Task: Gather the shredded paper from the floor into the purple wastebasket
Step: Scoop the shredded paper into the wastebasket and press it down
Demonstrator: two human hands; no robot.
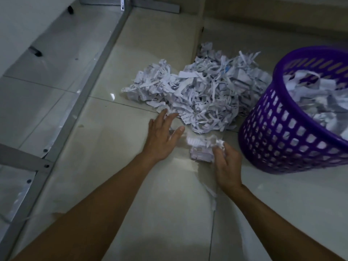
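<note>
Left grip [163,135] splayed, herding shredded paper [199,95] at twelve o'clock — right grip [227,163] clamped on clump [202,150], bound for wastebasket [282,136] at two.

Pale glossy floor tiles [146,213] cover the ground, split by thin dark grout lines. Along the left runs a grey metal frame rail [98,61], with a cross brace [22,159] bolted to it lower down. A grey metal foot [162,5] lies flat on the floor at the top. Beige wall [273,14] rises behind.
</note>
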